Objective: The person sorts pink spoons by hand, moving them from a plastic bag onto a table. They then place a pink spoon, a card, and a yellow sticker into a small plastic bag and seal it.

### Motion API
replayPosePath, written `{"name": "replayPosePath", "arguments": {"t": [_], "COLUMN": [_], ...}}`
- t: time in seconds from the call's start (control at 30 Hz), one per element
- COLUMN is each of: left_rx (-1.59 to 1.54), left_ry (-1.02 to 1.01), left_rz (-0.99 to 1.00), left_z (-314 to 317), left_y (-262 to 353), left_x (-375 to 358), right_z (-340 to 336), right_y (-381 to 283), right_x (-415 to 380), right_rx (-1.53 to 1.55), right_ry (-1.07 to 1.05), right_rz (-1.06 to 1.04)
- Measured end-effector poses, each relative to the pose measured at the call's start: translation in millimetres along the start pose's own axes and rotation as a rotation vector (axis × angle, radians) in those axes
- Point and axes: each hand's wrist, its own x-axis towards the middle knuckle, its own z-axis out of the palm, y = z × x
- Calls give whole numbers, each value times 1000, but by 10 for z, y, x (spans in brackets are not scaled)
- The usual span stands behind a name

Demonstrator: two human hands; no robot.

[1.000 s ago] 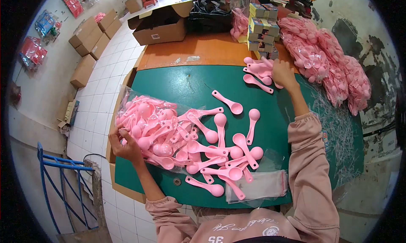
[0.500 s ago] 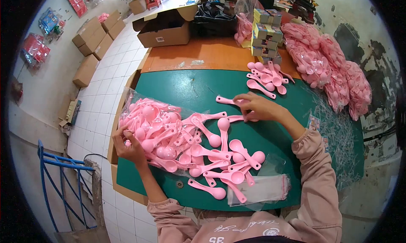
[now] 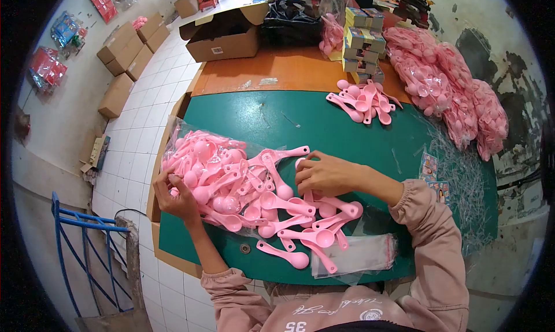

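Note:
A clear plastic bag full of pink spoons lies on its side, its spoons spilling out to the right. At its left edge my left hand is closed, fingers curled on the bag. To the right of the spill, my right hand is palm down with bent fingers around a pink spoon; most of that spoon is hidden by the hand. Loose spoons lie overlapping below it, one of them a single spoon near the front edge.
Flat clear bags lie at the front of the green table. A smaller spoon pile sits farther back, by stacked cards. Full spoon bags line the right side, above plastic scraps. An open carton stands behind.
My right hand has moved left and toward me, from the two spoons beyond the spill to a spoon at its edge. Those two no longer lie there. My left hand stays at the bag.

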Motion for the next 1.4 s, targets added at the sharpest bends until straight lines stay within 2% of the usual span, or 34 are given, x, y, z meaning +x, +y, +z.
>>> {"name": "replayPosePath", "arguments": {"t": [0.07,0.1,0.17,0.37,0.4,0.43,0.5,0.53,0.6,0.63,0.7,0.77,0.83,0.87,0.93,0.97,1.03,1.07,1.13,1.2,1.23,1.27,1.3,1.37,1.4], "left_rx": [-12,-7,-6,-47,-32,-17,-24,-27,-37,-44,-17,13,44,41,89,86,-1,155,184,214,172,129,125,-104,-204], "left_ry": [2,0,-3,5,3,1,15,29,51,73,124,170,285,283,379,381,561,586,566,537,536,533,525,524,559], "left_rz": [-2,-3,-4,-32,-28,-22,-9,2,-22,-48,-66,-86,-316,-316,-641,-638,-913,-927,-967,-1008,-962,-916,-917,-932,-934], "left_z": [0,4,11,11,8,9,5,1,-16,-23,-39,-79,-125,-142,-222,-216,-111,-131,-117,-102,-82,-46,-29,-13,7], "left_y": [-13,-23,-5,26,19,21,57,72,6,-51,-194,-332,-437,-482,-594,-857,-1448,-1351,-1302,-1234,-1174,-1137,-1177,-1381,-1402], "left_x": [-2,-8,-6,-3,-3,0,19,25,18,26,48,68,108,115,136,72,-136,-95,-36,-1,21,31,33,60,70], "right_z": [-43,-27,32,-238,-320,-384,-477,-494,-502,-526,-494,-357,-120,-21,177,191,170,148,79,-93,-184,-149,-215,-359,-412], "right_y": [0,19,76,125,183,271,443,521,628,507,88,-327,-708,-773,-791,-768,-702,-670,-589,-544,-499,-352,-290,-161,-88], "right_x": [10,-15,-118,-416,-462,-512,-624,-700,-816,-791,-766,-738,-721,-727,-740,-757,-813,-831,-869,-899,-918,-969,-977,-978,-976], "right_rx": [-144,-145,-218,-396,-424,-426,-545,-546,-920,-922,-618,-26,66,66,-14,-17,183,181,401,492,582,517,517,629,627], "right_ry": [-158,-159,-32,21,111,113,382,383,584,585,393,146,17,18,81,84,134,136,206,244,284,374,377,305,310], "right_rz": [64,66,120,245,234,238,369,372,635,637,713,466,503,508,568,568,489,488,514,545,571,508,517,713,716]}}
